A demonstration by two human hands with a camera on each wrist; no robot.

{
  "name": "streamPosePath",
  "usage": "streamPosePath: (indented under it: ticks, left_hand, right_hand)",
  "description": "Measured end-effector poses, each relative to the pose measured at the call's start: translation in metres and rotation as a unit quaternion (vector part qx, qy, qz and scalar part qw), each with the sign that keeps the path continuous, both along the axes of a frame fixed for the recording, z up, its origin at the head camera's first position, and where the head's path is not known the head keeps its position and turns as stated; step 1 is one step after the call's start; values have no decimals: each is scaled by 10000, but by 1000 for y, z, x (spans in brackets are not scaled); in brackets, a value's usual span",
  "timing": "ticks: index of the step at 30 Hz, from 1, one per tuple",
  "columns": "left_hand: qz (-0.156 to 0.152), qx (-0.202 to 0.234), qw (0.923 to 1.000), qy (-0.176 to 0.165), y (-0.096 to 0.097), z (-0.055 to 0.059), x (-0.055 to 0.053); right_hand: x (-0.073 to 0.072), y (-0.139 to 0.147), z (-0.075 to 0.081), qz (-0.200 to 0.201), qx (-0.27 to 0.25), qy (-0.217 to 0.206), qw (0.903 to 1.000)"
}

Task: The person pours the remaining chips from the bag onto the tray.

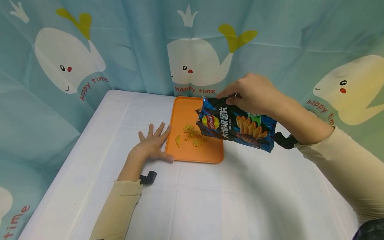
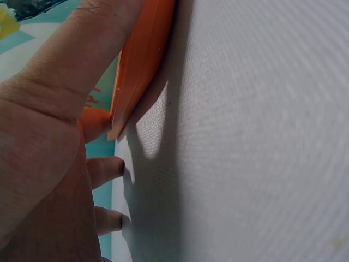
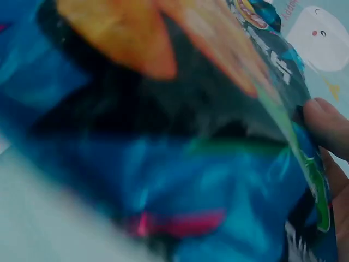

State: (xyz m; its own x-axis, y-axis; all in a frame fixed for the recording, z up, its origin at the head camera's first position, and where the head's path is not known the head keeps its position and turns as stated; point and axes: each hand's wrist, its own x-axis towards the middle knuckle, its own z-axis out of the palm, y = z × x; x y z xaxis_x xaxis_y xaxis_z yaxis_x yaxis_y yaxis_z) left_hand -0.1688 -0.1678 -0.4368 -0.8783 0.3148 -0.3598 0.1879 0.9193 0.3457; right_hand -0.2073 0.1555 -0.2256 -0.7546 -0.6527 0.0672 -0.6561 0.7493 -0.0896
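A blue and black potato chip bag (image 1: pixel 222 121) lies tipped on its side above the right part of an orange tray (image 1: pixel 186 153), its torn end facing left. My right hand (image 1: pixel 255 93) pinches the bag by its upper edge; the right wrist view shows the thumb (image 3: pixel 326 125) against the packet. Yellow stick-like chips (image 1: pixel 193 133) lie loose on the tray below the torn end. My left hand (image 1: pixel 153 143) has its fingers spread on the table, touching the tray's left edge. Up close in the left wrist view, the thumb crosses in front of the tray's side (image 2: pixel 142 65).
A white cloth (image 1: pixel 192 200) covers the table. Behind and to the left hangs a light blue curtain (image 1: pixel 144 43) with whale prints, close to the tray's far edge. A dark wrist camera mount (image 1: pixel 148 177) sits on the left wrist.
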Motion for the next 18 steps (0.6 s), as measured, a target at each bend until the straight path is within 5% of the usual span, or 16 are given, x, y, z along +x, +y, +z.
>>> streamPosePath:
  ticks: [18]
  left_hand:
    - [-28, 20, 10000, 25, 0, 0, 0]
  right_hand:
    - [1, 2, 1, -7, -124, 42, 9999]
